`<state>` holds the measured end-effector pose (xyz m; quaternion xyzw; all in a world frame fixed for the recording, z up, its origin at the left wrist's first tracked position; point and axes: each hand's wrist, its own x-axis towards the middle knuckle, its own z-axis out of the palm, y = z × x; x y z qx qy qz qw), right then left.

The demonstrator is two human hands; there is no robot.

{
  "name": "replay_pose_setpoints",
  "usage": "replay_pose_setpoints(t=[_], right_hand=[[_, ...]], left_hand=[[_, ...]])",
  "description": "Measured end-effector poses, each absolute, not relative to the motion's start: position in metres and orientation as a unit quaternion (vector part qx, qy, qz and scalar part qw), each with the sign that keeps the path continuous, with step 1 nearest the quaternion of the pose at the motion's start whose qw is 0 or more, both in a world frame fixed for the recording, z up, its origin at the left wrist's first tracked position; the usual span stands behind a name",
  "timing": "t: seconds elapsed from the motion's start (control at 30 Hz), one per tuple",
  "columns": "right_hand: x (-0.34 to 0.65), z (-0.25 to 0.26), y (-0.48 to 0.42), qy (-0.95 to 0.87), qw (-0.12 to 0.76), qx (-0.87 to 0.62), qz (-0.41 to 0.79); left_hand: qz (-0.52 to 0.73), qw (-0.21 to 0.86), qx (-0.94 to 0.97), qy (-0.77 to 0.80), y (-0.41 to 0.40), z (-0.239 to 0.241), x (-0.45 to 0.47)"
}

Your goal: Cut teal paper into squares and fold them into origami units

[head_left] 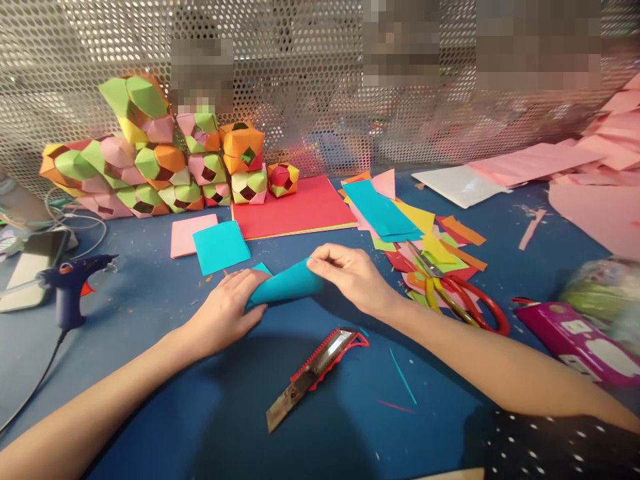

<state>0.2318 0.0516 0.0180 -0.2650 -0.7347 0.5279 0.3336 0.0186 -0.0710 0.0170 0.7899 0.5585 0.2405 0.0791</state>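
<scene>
A blue sheet of paper [290, 283], bent over into a curve, is held between both hands above the table. My left hand [230, 307] grips its left end, thumb below and fingers on top. At the right end, my right hand [350, 273] pinches the edge between thumb and fingers. A box cutter [317, 373] with its blade out lies on the table just below the paper. Behind my left hand, a blue paper square [223, 247] rests partly over a pink paper square [187, 237]. The corner of another blue piece peeks out behind the held sheet.
Folded paper modules [155, 167] are stacked at the back left. A glue gun [73, 287] and a phone [35, 267] lie left. Red sheets [300, 207] lie at the back centre. Scissors [470, 300] rest on paper scraps at right, near a purple packet [580, 340].
</scene>
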Motion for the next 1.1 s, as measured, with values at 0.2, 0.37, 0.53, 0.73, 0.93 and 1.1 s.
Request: replay_pose_setpoints(t=[0.2, 0.37, 0.53, 0.73, 0.93, 1.1], right_hand=[[0.235, 0.006, 0.08, -0.669, 0.462, -0.303, 0.497], [0.235, -0.001, 0.078, -0.646, 0.556, -0.325, 0.411], [0.233, 0.0, 0.056, -0.83, 0.443, -0.109, 0.322], [0.225, -0.008, 0.046, -0.912, 0.319, -0.006, 0.259], [0.221, -0.007, 0.035, -0.927, 0.285, -0.018, 0.242], [0.224, 0.001, 0.031, -0.901, 0.292, 0.085, 0.308]], left_hand=[[0.213, 0.03, 0.805, 0.552, -0.063, -0.002, -0.001], [0.215, 0.013, 0.821, 0.529, -0.063, -0.009, -0.003], [0.208, -0.047, 0.866, 0.453, -0.066, -0.009, 0.002], [0.157, -0.23, 0.875, 0.396, -0.073, -0.003, 0.007], [0.188, -0.205, 0.862, 0.423, -0.067, -0.005, 0.007], [0.185, -0.136, 0.877, 0.422, -0.064, -0.01, 0.008]])
